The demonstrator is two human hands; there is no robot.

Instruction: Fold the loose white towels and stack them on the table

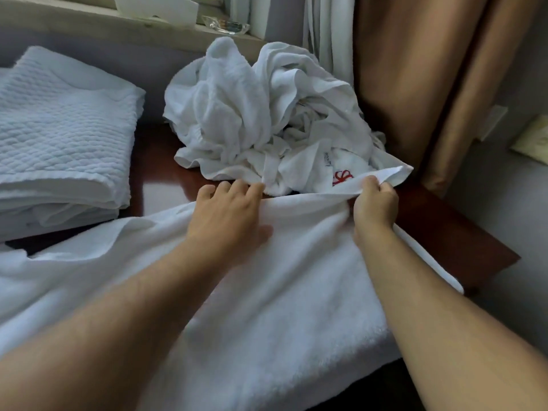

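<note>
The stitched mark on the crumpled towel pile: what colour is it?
Red. The stitched mark shows best in the head view, just beyond the right hand.

Brown curtain (415, 84), window ledge (89, 22), wooden table (444, 226)

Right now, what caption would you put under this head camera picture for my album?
Left hand presses a towel while right hand pinches its corner, near loose pile and folded stack.
</note>
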